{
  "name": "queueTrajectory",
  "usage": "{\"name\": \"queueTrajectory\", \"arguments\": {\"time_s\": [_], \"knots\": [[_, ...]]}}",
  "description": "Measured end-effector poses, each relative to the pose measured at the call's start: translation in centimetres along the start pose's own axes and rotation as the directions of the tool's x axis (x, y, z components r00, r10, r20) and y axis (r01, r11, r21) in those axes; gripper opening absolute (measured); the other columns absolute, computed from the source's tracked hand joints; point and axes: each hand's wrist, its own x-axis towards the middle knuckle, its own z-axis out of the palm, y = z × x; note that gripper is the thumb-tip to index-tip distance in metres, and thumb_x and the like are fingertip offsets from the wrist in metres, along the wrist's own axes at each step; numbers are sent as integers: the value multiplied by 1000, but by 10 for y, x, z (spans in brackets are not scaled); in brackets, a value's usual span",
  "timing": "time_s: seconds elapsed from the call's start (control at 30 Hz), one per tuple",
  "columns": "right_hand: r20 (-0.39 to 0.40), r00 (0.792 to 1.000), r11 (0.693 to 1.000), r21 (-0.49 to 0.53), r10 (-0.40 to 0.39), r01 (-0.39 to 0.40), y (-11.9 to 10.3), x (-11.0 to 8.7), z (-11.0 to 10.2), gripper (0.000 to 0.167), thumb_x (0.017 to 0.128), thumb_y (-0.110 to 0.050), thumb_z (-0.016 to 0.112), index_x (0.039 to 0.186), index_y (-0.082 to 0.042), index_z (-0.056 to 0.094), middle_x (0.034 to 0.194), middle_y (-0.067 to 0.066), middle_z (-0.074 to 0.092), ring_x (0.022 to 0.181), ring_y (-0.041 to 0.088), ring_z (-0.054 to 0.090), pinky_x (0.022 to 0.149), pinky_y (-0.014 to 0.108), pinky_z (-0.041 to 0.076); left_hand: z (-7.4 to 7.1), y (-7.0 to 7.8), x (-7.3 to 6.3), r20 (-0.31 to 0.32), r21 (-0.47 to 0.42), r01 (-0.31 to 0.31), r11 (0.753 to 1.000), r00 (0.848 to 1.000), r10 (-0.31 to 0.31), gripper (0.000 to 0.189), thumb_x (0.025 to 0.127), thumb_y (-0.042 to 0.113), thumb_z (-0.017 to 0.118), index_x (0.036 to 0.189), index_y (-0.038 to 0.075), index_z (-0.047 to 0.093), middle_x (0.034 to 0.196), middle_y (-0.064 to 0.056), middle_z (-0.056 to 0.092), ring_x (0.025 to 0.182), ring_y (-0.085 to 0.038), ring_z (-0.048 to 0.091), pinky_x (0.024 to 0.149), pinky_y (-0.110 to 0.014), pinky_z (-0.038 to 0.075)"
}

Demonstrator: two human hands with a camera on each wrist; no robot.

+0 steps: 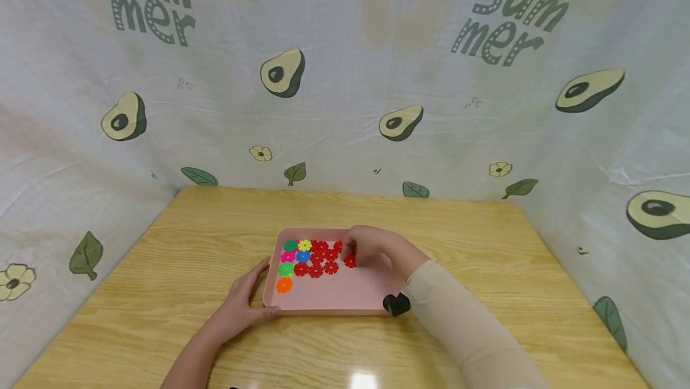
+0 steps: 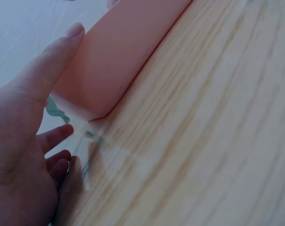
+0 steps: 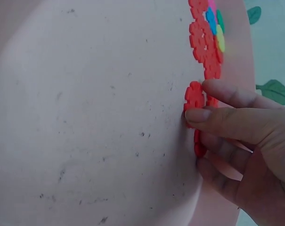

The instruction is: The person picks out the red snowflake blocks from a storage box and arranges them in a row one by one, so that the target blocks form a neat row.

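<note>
While the left hand [image 1: 241, 305], fingers spread, touched the pink tray [image 1: 334, 294], the right hand [image 1: 371, 243] pinched a red notched disc [image 3: 194, 96] inside it.

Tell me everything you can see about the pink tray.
The pink tray is shallow, rectangular and plastic-looking, with rounded corners, a raised rim and dark specks inside. It lies flat on the wooden table; flower-shaped discs lie mostly toward its left. The left hand touches its left end; the right hand is inside.

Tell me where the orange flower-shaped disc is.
In the head view, the orange disc lies inside the pink tray, near its left wall, on the near side of the light green disc.
</note>
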Motion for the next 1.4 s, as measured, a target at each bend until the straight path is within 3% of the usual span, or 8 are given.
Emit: {"name": "queueTrajectory", "arguments": {"time_s": [0.2, 0.73, 1.13, 1.4], "knots": [[26, 1000, 1000, 18, 4, -5, -1, 1, -1, 28, 78, 10, 74, 89, -16, 73, 90, 3, 63, 84, 19, 55, 68, 28, 53, 0, -1, 0, -9, 14, -24, 1000, 1000, 24, 103, 76, 44, 82, 156, 19, 21, 155, -14, 30, 138, -41, 18, 104, -71, 22], [21, 1000, 999, 44, -12, 12, 4, -3, -1, 29, 76, 13, 73, 89, -13, 69, 87, 4, 61, 82, 18, 54, 65, 26, 52, 1, 2, 1, 2, 11, -17, 1000, 1000, 17, 102, 77, 44, 81, 156, 20, 21, 155, -12, 29, 139, -40, 17, 104, -71, 24], [6, 998, 997, 37, -68, 68, 10, -19, -6, 25, 83, 11, 69, 84, -12, 77, 84, -4, 68, 82, 18, 59, 72, 28, 55, 0, 1, -3, -13, 16, -45, 999, 999, 45, 100, 79, 44, 80, 156, 18, 22, 154, -13, 32, 138, -41, 18, 103, -72, 23], [-18, 996, 996, -20, -86, 85, 10, -37, -13, 25, 84, 8, 69, 86, -15, 79, 82, -8, 69, 82, 17, 61, 76, 28, 54, 3, 0, -2, 0, -1, -15, 1000, 1000, 15, 101, 78, 44, 80, 156, 19, 21, 155, -14, 31, 139, -41, 17, 104, -73, 21]]}}
